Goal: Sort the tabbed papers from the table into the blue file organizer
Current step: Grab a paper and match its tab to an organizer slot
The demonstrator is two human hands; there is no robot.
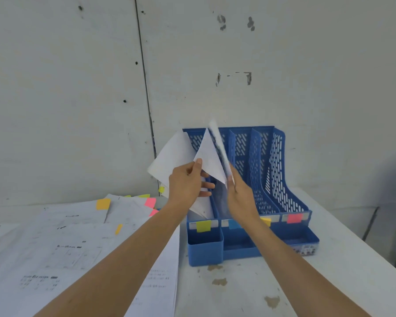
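Blue file organizer [281, 170] stands upright at centre-right of frame on the white table [238, 294], back against the wall [78, 88]. Front edge carries coloured labels, left to right: yellow [203, 226], blue [233, 224], orange-yellow [266, 220], pink [294, 218]. Left hand [186, 181] at frame centre grasps white sheets [169, 156] that stand in the leftmost slot, behind the yellow label, and fan out to the left; a yellow tab [161, 189] shows at their lower left edge. Right hand [240, 195], just right of it, pinches a single sheet [217, 138] seen edge-on and blurred, held above the left part of the organizer; which slot it sits over cannot be told. Loose printed papers [66, 243] cover the table at lower left, with an orange tab [103, 204], pink tab [150, 202] and a small yellow tab [118, 229].
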